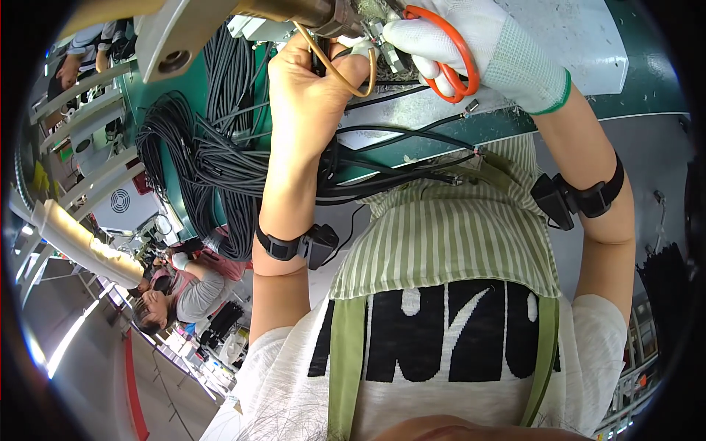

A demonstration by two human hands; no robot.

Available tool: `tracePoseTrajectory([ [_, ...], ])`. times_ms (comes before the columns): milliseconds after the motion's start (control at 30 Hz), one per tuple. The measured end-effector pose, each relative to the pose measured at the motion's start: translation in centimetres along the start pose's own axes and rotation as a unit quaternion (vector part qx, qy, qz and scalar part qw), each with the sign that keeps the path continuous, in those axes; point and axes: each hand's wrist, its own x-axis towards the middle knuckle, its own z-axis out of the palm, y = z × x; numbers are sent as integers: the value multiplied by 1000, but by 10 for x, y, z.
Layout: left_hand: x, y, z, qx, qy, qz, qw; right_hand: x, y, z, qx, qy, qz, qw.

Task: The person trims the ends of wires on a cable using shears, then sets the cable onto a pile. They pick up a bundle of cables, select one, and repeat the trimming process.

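My left hand point(305, 99) is bare except for white coverings on the fingertips. Its fingers are closed round a black cable, partly hidden at the base of a metal machine head point(323, 16). A thin tan tube point(340, 73) loops down in front of these fingers. Opposite it, my right hand point(504, 55) wears a white knit glove with a green cuff. Through its fingers hang the orange-red handles of scissors point(471, 66); the blades are hidden. Small metal parts point(393, 55) sit between both hands, too crowded to make out.
Coiled bundles of black cable point(235, 173) cover the left of the green table point(647, 81), some ends hanging over its front edge. Cuttings lie scattered on a pale sheet point(581, 44). A metal bracket point(187, 37) juts in at upper left. Another person point(195, 294) sits farther left.
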Motion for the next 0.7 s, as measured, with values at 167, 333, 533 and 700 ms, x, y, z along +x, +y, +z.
tracePoseTrajectory([
  [167, -4, 1, 8, 3, 17, 30, 999, -5, -2, -3, -4, -10, -16, 1000],
  [333, -8, 1, 12, 22, 40, 27, 999, -5, 8, -6, 32, -24, -31, 999],
  [533, -8, 3, 20, 24, 73, 50, 996, -4, 4, -8, 19, -32, -22, 999],
  [700, -7, 3, 17, 17, 61, 40, 997, -3, 4, -6, 27, -33, -17, 999],
])
